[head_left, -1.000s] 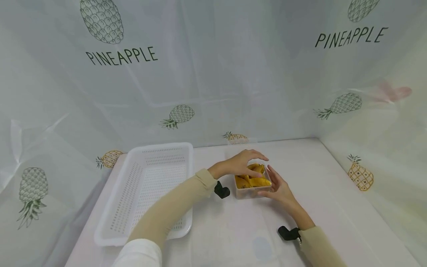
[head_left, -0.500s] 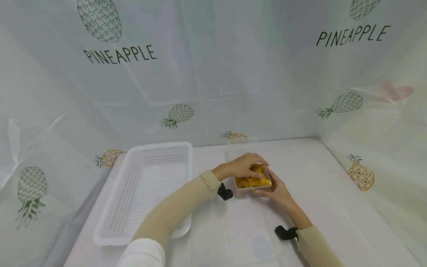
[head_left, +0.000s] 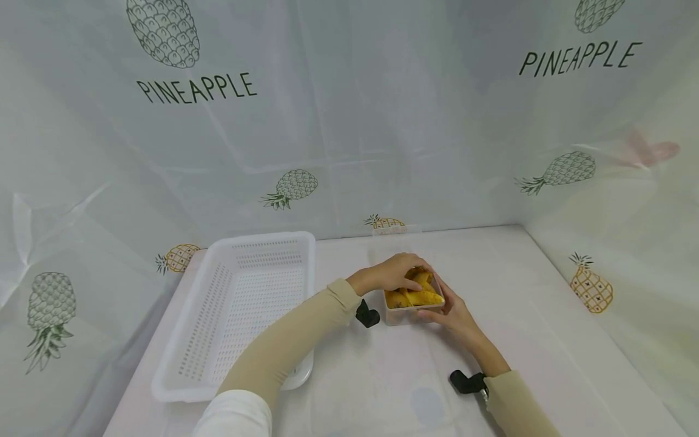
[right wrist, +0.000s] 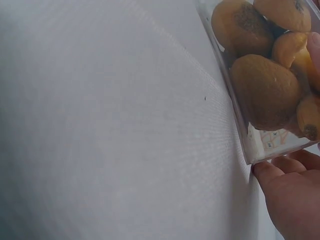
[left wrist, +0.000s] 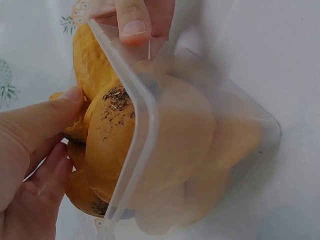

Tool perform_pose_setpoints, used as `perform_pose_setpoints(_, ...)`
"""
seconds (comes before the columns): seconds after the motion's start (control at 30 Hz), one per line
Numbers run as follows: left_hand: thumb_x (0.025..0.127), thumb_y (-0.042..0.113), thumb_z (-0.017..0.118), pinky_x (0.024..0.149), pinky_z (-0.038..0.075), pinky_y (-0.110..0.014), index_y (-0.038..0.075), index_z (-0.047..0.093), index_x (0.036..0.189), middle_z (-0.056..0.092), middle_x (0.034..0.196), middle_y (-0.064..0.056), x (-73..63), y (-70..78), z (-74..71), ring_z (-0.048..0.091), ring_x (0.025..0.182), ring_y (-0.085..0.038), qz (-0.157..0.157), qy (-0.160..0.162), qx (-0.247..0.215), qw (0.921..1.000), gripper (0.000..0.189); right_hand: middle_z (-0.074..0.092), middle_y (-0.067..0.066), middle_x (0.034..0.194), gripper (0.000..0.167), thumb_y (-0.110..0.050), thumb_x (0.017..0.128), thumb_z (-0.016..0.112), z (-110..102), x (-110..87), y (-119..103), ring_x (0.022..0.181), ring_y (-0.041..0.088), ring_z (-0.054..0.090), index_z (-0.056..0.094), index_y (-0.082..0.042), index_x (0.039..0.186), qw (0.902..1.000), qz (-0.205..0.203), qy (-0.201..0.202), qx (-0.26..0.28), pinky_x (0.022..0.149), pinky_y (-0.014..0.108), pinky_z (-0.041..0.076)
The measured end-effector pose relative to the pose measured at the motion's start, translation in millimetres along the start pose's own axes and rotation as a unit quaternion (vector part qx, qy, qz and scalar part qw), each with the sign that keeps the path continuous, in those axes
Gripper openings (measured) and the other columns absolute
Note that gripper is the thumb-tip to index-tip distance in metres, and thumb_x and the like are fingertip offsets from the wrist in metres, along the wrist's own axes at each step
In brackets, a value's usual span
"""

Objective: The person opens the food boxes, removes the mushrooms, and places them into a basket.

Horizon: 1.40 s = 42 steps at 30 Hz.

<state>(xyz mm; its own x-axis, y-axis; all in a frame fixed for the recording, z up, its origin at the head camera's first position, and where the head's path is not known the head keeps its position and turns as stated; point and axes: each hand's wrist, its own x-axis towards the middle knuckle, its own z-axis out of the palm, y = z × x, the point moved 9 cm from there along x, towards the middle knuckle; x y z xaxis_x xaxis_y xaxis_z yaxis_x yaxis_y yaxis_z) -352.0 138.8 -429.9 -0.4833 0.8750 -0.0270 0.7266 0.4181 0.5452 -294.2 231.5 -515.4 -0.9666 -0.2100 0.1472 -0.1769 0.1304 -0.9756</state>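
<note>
A pale sheet [head_left: 349, 121] printed with pineapples and lettering rises beyond both hands and wraps round to each side. Beneath the grip spreads the table [head_left: 546, 291], covered in white. Left of the grip, well apart from it, sits the white basket [head_left: 311, 261], its walls and floor full of small slots. Two tan sleeves [head_left: 289, 340] run from the near side toward the hands; the left one crosses over the basket's near right corner and has a white band [head_left: 235, 413] at its near end.

The clear box [head_left: 404, 317] rests on the table directly under the left hand [head_left: 392, 271], against the right hand [head_left: 455, 309]. Just behind it, beyond the left hand's fingers, is a clear panel [head_left: 397, 230]. The right hand grasps the box by its near right part, thumb on the near wall and fingers along the right one. The left hand reaches in from above, pinching a yellow fruit [left wrist: 74, 122] between thumb and bent fingers; how firmly, I cannot tell. More fruit fills the box around and below that pinch, some pieces with dark, speckled ends. Smallest are two black pieces [head_left: 367, 314], one near each wrist.
</note>
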Motion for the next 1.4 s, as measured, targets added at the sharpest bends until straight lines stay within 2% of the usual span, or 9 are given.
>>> perform_pose_setpoints(0.37,0.093,0.019,0.071,0.107,0.034,-0.019,0.008,0.063,0.130,0.063,0.130,-0.001,1.6,-0.7,-0.4,0.052,0.121,-0.012,0.019,0.015,0.019,0.9995,0.039,0.013,0.013,0.165,0.092,-0.003,0.091,0.072,1.8,-0.6,-0.2,0.146,0.033,0.024,0.014,-0.017,0.161,0.9999,-0.010,-0.004,0.004,0.105,0.012,0.033)
perform_pose_setpoints(0.57,0.095,0.018,0.069,0.107,0.034,-0.017,0.007,0.060,0.132,0.061,0.131,-0.002,-0.7,2.2,-0.6,0.051,0.121,-0.012,0.024,0.017,0.023,0.9993,0.040,0.012,0.011,0.165,0.092,-0.003,0.091,0.072,3.0,-1.4,-2.6,0.146,0.035,0.022,0.013,-0.017,0.161,0.9998,-0.010,-0.006,0.015,0.105,0.012,0.034)
perform_pose_setpoints(0.73,0.096,0.015,0.067,0.108,0.032,-0.016,0.004,0.057,0.134,0.057,0.135,-0.006,-3.7,6.3,-0.1,0.050,0.126,-0.013,0.033,0.012,0.004,0.9994,0.041,0.013,0.010,0.165,0.093,-0.005,0.092,0.072,2.6,-1.6,-0.5,0.147,0.035,0.020,0.013,-0.020,0.161,1.0000,0.001,-0.003,0.006,0.104,0.010,0.032)
perform_pose_setpoints(0.87,0.097,0.015,0.065,0.108,0.032,-0.016,0.004,0.056,0.135,0.055,0.135,-0.007,-5.0,6.8,0.5,0.048,0.126,-0.014,0.046,0.012,0.008,0.9988,0.040,0.013,0.008,0.165,0.092,-0.007,0.093,0.072,1.8,-1.6,0.5,0.148,0.033,0.018,0.014,-0.023,0.161,1.0000,0.006,-0.001,-0.005,0.103,0.008,0.031)
perform_pose_setpoints(1.07,0.098,0.014,0.065,0.106,0.035,-0.016,0.002,0.057,0.134,0.055,0.133,-0.009,-7.0,13.0,-9.4,0.049,0.124,-0.016,0.065,0.033,0.023,0.9971,0.039,0.009,0.007,0.166,0.094,-0.005,0.092,0.072,1.5,0.0,1.0,0.148,0.033,0.018,0.011,-0.022,0.161,1.0000,0.001,-0.006,0.008,0.105,0.009,0.031)
perform_pose_setpoints(1.3,0.099,0.015,0.064,0.098,0.043,-0.015,0.003,0.056,0.136,0.051,0.135,-0.010,-12.0,11.1,-22.1,0.052,0.117,-0.014,0.046,0.045,0.007,0.9979,0.041,0.011,0.008,0.166,0.093,-0.009,0.093,0.072,1.2,0.2,2.3,0.149,0.033,0.017,0.012,-0.022,0.162,0.9999,0.002,-0.005,-0.014,0.104,0.008,0.030)
perform_pose_setpoints(1.4,0.099,0.015,0.063,0.095,0.045,-0.014,0.002,0.054,0.138,0.050,0.135,-0.010,-14.7,9.5,-27.2,0.053,0.116,-0.012,0.043,0.051,-0.015,0.9977,0.042,0.016,0.009,0.165,0.090,-0.010,0.093,0.072,1.4,-0.4,2.4,0.147,0.034,0.022,0.015,-0.018,0.162,0.9997,0.006,-0.002,-0.023,0.105,0.014,0.034)
